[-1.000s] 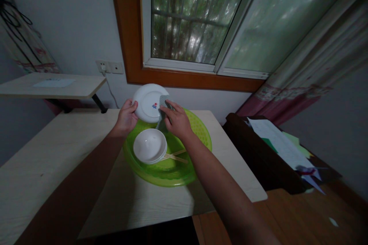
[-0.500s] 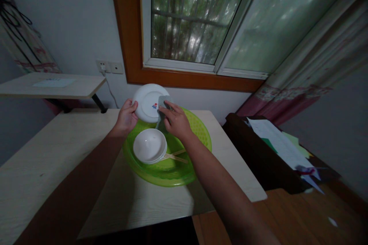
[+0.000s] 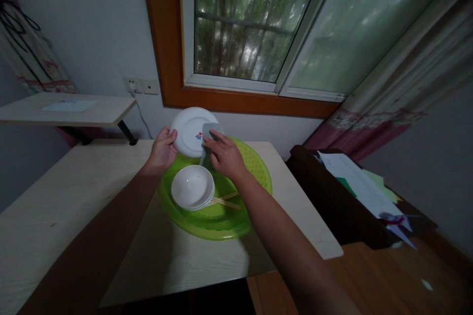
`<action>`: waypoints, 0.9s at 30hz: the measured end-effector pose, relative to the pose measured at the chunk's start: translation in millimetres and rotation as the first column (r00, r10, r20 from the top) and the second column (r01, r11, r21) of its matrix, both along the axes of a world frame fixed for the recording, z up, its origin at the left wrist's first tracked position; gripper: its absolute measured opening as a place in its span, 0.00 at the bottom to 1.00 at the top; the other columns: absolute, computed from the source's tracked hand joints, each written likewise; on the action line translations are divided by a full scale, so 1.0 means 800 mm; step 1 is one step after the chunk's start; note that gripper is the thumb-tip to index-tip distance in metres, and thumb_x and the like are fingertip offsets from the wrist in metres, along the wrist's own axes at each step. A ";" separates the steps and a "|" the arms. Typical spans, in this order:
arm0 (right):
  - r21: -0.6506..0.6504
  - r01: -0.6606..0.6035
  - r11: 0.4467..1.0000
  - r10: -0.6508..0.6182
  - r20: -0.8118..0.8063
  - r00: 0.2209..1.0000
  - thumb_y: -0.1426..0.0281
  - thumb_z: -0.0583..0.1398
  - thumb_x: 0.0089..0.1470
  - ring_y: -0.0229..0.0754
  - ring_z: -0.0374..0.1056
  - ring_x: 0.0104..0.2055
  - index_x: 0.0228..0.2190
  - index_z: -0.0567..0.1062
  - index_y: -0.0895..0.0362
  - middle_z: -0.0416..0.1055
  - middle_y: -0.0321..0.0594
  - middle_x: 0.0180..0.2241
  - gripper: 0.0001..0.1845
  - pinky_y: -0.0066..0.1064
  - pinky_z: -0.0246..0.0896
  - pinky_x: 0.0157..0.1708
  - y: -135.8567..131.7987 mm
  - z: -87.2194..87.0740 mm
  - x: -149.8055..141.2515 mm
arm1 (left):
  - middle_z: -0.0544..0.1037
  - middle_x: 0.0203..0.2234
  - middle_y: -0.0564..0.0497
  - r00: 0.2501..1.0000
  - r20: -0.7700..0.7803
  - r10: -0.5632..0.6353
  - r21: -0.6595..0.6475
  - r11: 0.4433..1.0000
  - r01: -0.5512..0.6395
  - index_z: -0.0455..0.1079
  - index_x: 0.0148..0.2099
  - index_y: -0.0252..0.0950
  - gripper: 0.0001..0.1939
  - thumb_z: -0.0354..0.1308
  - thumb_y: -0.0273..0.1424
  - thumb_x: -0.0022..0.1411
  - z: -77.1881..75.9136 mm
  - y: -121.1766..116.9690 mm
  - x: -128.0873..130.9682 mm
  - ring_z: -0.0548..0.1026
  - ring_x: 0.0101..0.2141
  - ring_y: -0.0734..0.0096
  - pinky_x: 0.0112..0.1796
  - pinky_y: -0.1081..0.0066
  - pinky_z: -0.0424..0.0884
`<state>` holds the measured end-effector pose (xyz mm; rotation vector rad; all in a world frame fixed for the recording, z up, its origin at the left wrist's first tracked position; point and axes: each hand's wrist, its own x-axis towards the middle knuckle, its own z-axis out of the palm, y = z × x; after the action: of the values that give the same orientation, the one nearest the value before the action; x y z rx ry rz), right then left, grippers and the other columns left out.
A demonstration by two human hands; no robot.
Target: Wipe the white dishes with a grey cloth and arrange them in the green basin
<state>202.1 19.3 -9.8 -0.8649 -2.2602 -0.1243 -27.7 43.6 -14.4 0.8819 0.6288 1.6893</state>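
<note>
A white plate [image 3: 187,134] is tilted up above the green basin, its underside with a small red and blue mark facing me. My left hand [image 3: 164,150] grips the plate's left rim, thumb on the near face. Against the plate's right side, my right hand [image 3: 226,155] presses a grey-green cloth [image 3: 207,150], which hangs down below the fingers. Under the plate, stacked white bowls [image 3: 192,188] sit in the green basin [image 3: 210,229]. Light wooden chopsticks [image 3: 227,202] lie crossed beside the bowls.
The basin stands on a pale wooden table [image 3: 148,251]. At the left is a raised shelf [image 3: 92,110] on black legs, with a paper on it. A window [image 3: 244,24] is behind. Papers [image 3: 354,182] lie on a dark piece of furniture at the right.
Almost nothing differs. My right hand and the cloth have shifted very slightly left on the plate; the left hand's grip is the same.
</note>
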 end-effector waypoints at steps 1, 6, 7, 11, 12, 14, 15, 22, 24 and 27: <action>0.006 -0.003 1.000 0.003 0.001 1.000 0.78 0.58 0.57 0.49 0.55 0.72 0.53 0.77 0.52 0.74 0.40 0.60 0.24 0.52 0.56 0.68 0.000 0.000 0.000 | 0.77 0.33 0.52 1.000 0.001 -0.002 0.001 1.000 0.002 0.66 0.37 0.37 0.14 0.70 0.32 0.57 0.000 0.000 0.000 0.76 0.36 0.72 0.40 0.72 0.73; 0.019 -0.005 1.000 0.005 0.000 1.000 0.78 0.58 0.57 0.49 0.57 0.71 0.49 0.79 0.53 0.75 0.39 0.59 0.21 0.51 0.56 0.67 0.000 0.000 0.000 | 0.77 0.33 0.52 1.000 0.021 -0.011 -0.003 1.000 0.011 0.67 0.36 0.36 0.13 0.70 0.31 0.57 0.001 0.000 -0.001 0.76 0.35 0.73 0.38 0.75 0.74; 0.015 -0.002 1.000 0.002 -0.001 1.000 0.78 0.58 0.57 0.49 0.57 0.71 0.49 0.80 0.53 0.75 0.39 0.59 0.21 0.52 0.57 0.67 0.000 -0.001 -0.001 | 0.78 0.34 0.52 1.000 0.023 -0.008 -0.003 1.000 0.008 0.67 0.36 0.36 0.12 0.69 0.31 0.58 0.001 0.001 -0.001 0.76 0.35 0.73 0.38 0.75 0.74; -0.002 0.001 1.000 -0.001 -0.013 1.000 0.78 0.58 0.57 0.49 0.58 0.70 0.47 0.81 0.52 0.75 0.38 0.58 0.20 0.52 0.57 0.67 -0.002 0.001 -0.003 | 0.77 0.34 0.51 1.000 0.015 -0.006 -0.010 1.000 0.006 0.67 0.37 0.36 0.13 0.69 0.31 0.58 -0.001 0.003 -0.002 0.76 0.36 0.73 0.40 0.74 0.73; -0.011 0.010 1.000 -0.010 -0.012 1.000 0.78 0.58 0.57 0.50 0.59 0.69 0.48 0.81 0.52 0.75 0.37 0.58 0.20 0.52 0.58 0.66 -0.003 0.002 -0.003 | 0.77 0.34 0.52 1.000 0.014 -0.005 -0.010 1.000 0.005 0.66 0.37 0.36 0.13 0.70 0.31 0.58 -0.002 0.003 -0.002 0.76 0.36 0.73 0.40 0.74 0.73; -0.034 0.049 0.998 -0.050 -0.004 0.999 0.77 0.59 0.58 0.51 0.62 0.65 0.49 0.81 0.51 0.75 0.35 0.59 0.20 0.52 0.59 0.64 -0.006 0.005 -0.004 | 0.77 0.34 0.52 1.000 0.017 -0.006 -0.007 1.000 0.006 0.66 0.37 0.36 0.14 0.70 0.31 0.57 -0.003 0.004 -0.002 0.76 0.35 0.73 0.40 0.74 0.73; -0.048 0.074 0.996 -0.074 0.003 0.997 0.76 0.59 0.58 0.52 0.64 0.62 0.50 0.81 0.51 0.74 0.34 0.59 0.21 0.52 0.61 0.62 -0.008 0.006 -0.004 | 0.77 0.34 0.52 1.000 0.021 -0.007 -0.005 1.000 0.007 0.66 0.37 0.36 0.13 0.70 0.31 0.57 -0.003 0.004 -0.003 0.76 0.36 0.73 0.40 0.74 0.73; -0.119 0.006 0.993 0.009 0.127 0.992 0.77 0.56 0.60 0.49 0.67 0.43 0.58 0.76 0.51 0.69 0.30 0.64 0.27 0.45 0.66 0.51 -0.018 0.008 -0.013 | 0.76 0.33 0.53 0.999 0.026 -0.024 -0.022 0.999 0.024 0.66 0.35 0.36 0.12 0.69 0.29 0.57 -0.004 0.005 -0.004 0.75 0.33 0.75 0.37 0.76 0.73; -0.115 -0.013 0.993 0.032 0.167 0.985 0.76 0.54 0.62 0.48 0.67 0.43 0.62 0.72 0.49 0.66 0.29 0.66 0.29 0.44 0.66 0.50 -0.022 0.009 -0.018 | 0.76 0.32 0.53 0.999 0.010 -0.041 -0.027 0.999 0.041 0.66 0.35 0.36 0.12 0.69 0.29 0.57 -0.004 0.005 -0.003 0.74 0.32 0.75 0.35 0.77 0.72; -0.083 -0.001 0.997 0.018 0.206 0.978 0.70 0.53 0.67 0.49 0.67 0.44 0.66 0.65 0.48 0.63 0.28 0.68 0.28 0.44 0.66 0.51 -0.028 0.011 -0.025 | 0.75 0.32 0.53 0.997 -0.004 -0.083 -0.018 0.996 0.083 0.66 0.36 0.36 0.14 0.70 0.29 0.55 -0.002 0.003 0.001 0.74 0.31 0.75 0.34 0.77 0.71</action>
<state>182.1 -3.2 -0.7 -0.9214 -2.4782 -0.1220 -27.1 45.8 -16.4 0.8880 0.6015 1.6052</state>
